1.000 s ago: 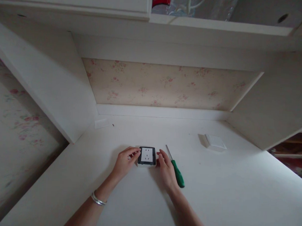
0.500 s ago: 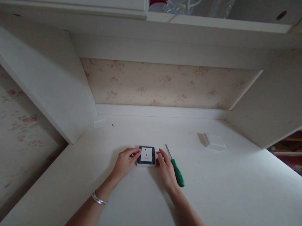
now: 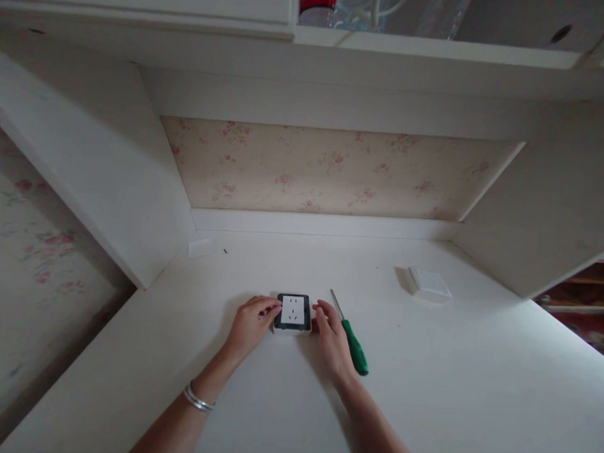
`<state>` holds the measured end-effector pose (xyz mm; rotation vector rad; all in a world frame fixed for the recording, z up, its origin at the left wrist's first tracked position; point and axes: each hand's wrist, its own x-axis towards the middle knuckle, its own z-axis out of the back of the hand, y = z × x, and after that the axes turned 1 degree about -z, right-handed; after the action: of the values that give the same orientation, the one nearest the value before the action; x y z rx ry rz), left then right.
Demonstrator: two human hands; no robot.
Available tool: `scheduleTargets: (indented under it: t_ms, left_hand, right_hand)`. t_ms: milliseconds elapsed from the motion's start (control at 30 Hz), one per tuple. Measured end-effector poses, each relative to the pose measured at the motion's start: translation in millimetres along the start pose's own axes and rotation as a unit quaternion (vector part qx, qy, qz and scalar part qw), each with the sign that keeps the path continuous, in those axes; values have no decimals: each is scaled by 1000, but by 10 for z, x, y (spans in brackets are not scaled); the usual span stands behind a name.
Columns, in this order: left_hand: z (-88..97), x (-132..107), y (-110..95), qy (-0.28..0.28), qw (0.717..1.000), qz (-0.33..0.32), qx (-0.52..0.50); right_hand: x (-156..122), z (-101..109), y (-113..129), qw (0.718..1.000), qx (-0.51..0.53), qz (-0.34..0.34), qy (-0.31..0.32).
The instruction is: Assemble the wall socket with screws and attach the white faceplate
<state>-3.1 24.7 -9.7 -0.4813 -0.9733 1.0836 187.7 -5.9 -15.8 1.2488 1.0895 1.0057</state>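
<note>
A wall socket [image 3: 293, 309] with a white face and dark surround sits on its pale box between my hands on the white desk. My left hand [image 3: 250, 324] is at the socket's left edge, thumb and fingertips pinched together; whatever may be between them is too small to make out. Beside the right edge, my right hand [image 3: 333, 341] rests with its fingers apart and slightly bent, holding nothing visible. A screwdriver [image 3: 354, 345] with a green handle lies just right of that hand, its metal tip pointing away from me.
A white box-shaped piece [image 3: 429, 284] lies at the back right of the desk [image 3: 449, 393]. At the back left are a flat pale piece [image 3: 201, 248] and a tiny dark bit [image 3: 225, 251]. White side panels and an overhead shelf [image 3: 440, 49] surround the desk.
The left fingertips have shifted very slightly at the socket's edge. My right hand, the socket and the screwdriver stay in place.
</note>
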Motion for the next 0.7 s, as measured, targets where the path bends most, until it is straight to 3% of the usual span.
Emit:
scheduleTargets:
  t_ms: [300, 500, 700]
  left_hand:
    - [-38, -8, 39, -16, 1000, 15, -11]
    - [0, 14, -24, 6, 999, -43, 18]
    - [8, 4, -31, -4, 999, -36, 22]
  right_hand:
    - [25, -4, -43, 1000, -12, 6, -2]
    - [5, -8, -22, 1000, -14, 8, -1]
    - [16, -1, -41, 1000, -21, 11, -4]
